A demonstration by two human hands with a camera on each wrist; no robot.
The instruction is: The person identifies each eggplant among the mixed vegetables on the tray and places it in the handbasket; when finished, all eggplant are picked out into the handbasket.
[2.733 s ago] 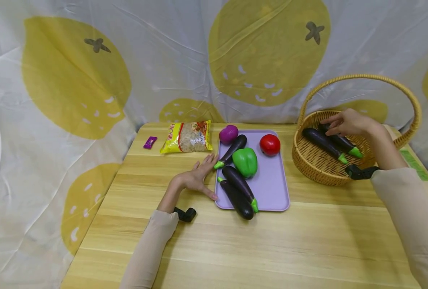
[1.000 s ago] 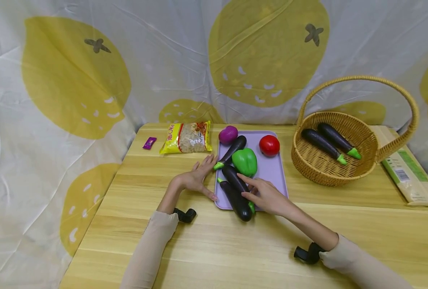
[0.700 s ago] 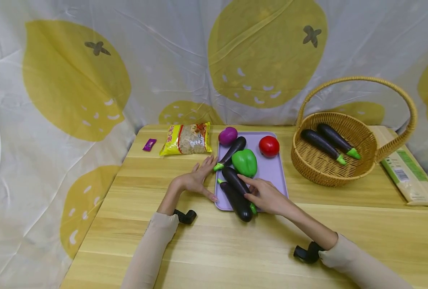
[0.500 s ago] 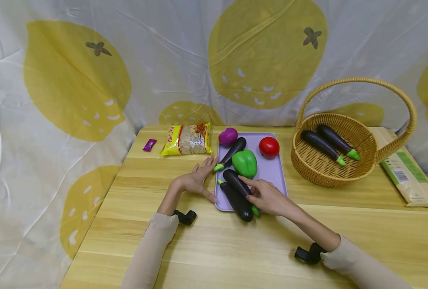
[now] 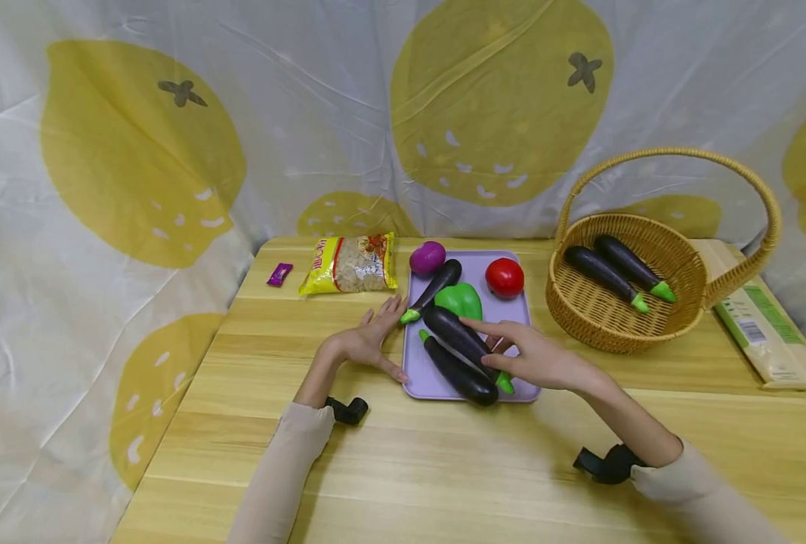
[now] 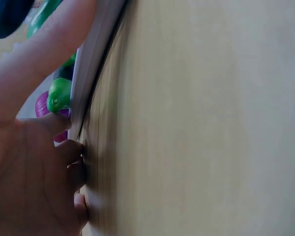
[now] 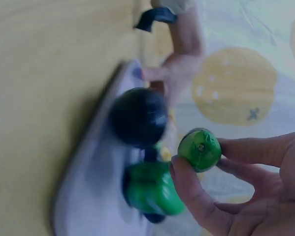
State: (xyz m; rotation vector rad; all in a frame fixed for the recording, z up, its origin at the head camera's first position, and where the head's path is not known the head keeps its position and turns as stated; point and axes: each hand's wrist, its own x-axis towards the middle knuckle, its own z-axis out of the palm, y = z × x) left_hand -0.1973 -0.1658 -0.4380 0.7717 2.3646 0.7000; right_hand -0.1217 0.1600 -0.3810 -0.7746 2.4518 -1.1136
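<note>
My right hand (image 5: 535, 359) pinches a dark eggplant (image 5: 458, 336) between thumb and fingers, over the lilac tray (image 5: 504, 311). In the right wrist view, its green stem end (image 7: 200, 150) faces the camera between the fingertips. Another eggplant (image 5: 458, 374) lies just in front of it, near the tray's front edge. My left hand (image 5: 362, 341) rests spread at the tray's left rim, fingers touching the edge. Also on the tray are a third eggplant (image 5: 436, 287), a green bell pepper (image 5: 462, 299) partly covered by the held eggplant, a tomato (image 5: 504, 278) and a purple onion (image 5: 427, 258).
A wicker basket (image 5: 582, 326) with a tall handle stands right of the tray and holds two eggplants (image 5: 606, 272). A flat package (image 5: 773, 332) lies beside it. A yellow food bag (image 5: 356, 264) and a small purple wrapped candy (image 5: 279, 274) lie at the back left.
My right hand has come from the basket to the tray, gripped an eggplant and shifted it right and up. The eggplant beside it has slid right. My left hand has stayed still.
</note>
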